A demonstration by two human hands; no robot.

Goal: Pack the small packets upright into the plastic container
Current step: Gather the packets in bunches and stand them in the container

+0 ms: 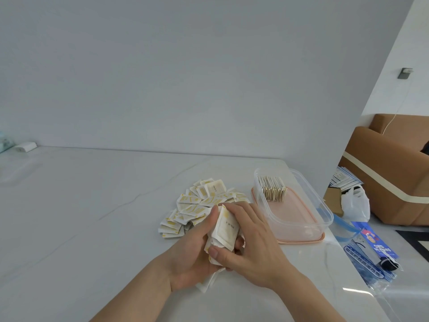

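A stack of small white-and-yellow packets (226,228) is clasped between both hands above the white table (92,205). My left hand (192,256) cups the stack from below and the left. My right hand (253,247) wraps it from the right, thumb pressed on the lower edge. A loose pile of the same packets (197,205) lies on the table just beyond my hands. To the right stands the clear plastic container (322,212), with a row of packets (274,188) standing upright at its far end.
The container rests on its pink lid (301,240). A blue printed plastic bag (371,254) lies near the table's right edge. A white plastic bag (355,203) and a brown sofa (390,173) are beyond that edge. A small white box (25,147) sits at the far left by the wall.
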